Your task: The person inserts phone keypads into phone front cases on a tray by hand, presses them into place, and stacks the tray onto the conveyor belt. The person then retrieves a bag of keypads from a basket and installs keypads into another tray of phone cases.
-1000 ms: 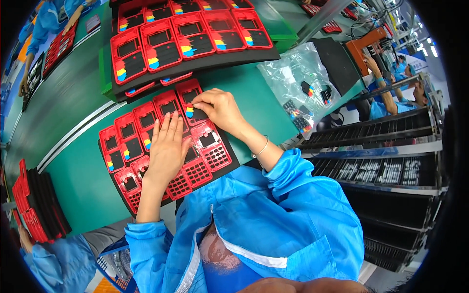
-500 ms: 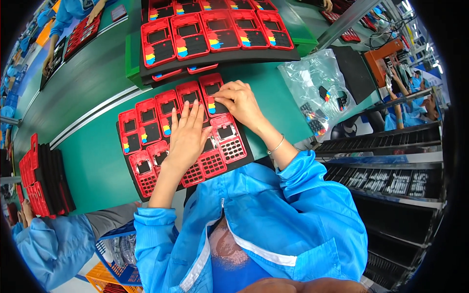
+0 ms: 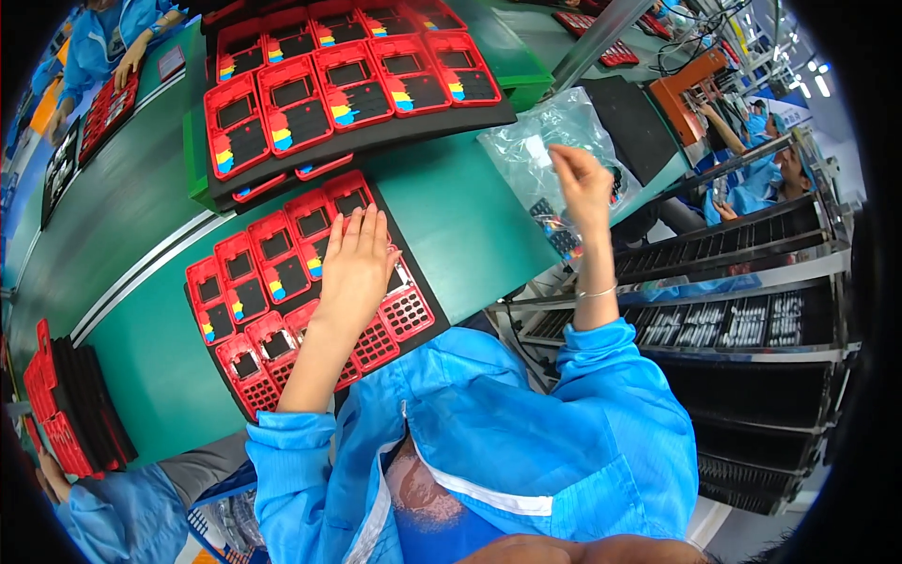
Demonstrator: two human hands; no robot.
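Observation:
My left hand [image 3: 355,273] lies flat, fingers stretched out, over the red plastic phone housings [image 3: 273,241] on a black foam tray [image 3: 428,315]. It covers several of them. The far row has dark keypads with yellow, blue and red patches; the near row shows bare grids of key holes [image 3: 407,313]. My right hand [image 3: 586,188] is raised over a clear plastic bag [image 3: 526,132] on the bench, with thumb and fingers pinched together. Anything between those fingertips is too small to see. Dark keypads [image 3: 556,228] with coloured marks show in and beside the bag.
Beyond the tray, a stack of black foam trays with red housings [image 3: 352,85] stands by a green crate [image 3: 526,70]. More stacked trays [image 3: 89,404] are at the left. A metal rack [image 3: 733,320] stands at right. Other people in blue work across the line.
My right hand has left the far-right housing and moved right, over the plastic bag. My left hand stays flat on the housings. The whole view has shifted.

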